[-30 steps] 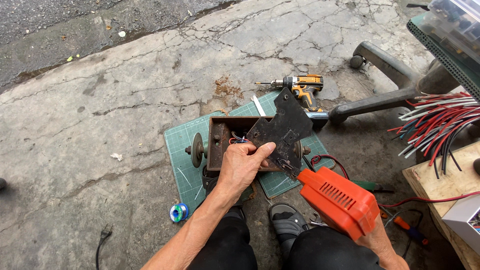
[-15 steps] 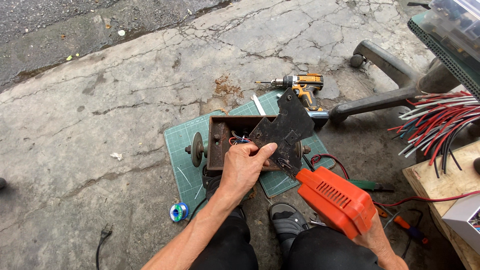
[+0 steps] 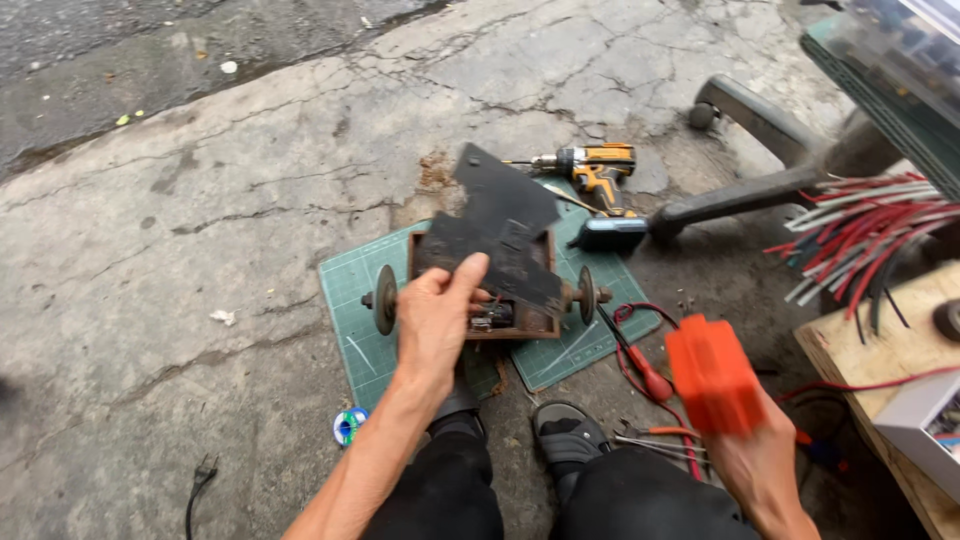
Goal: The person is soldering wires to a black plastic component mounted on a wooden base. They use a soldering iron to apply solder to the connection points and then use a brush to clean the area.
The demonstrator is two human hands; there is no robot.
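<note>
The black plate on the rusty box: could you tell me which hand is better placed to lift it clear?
Probably the left hand: it grips the black plate already. The right hand holds an orange tool off to the side.

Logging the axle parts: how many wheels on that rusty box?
2. One wheel sticks out on the box's left end, beside the left hand; the other wheel is on its right end. The black plate covers the top, so more may be hidden.

cracked concrete floor (image 3: 200, 200) carries a green cutting mat (image 3: 350, 300) and cordless drill (image 3: 598, 180).
</note>
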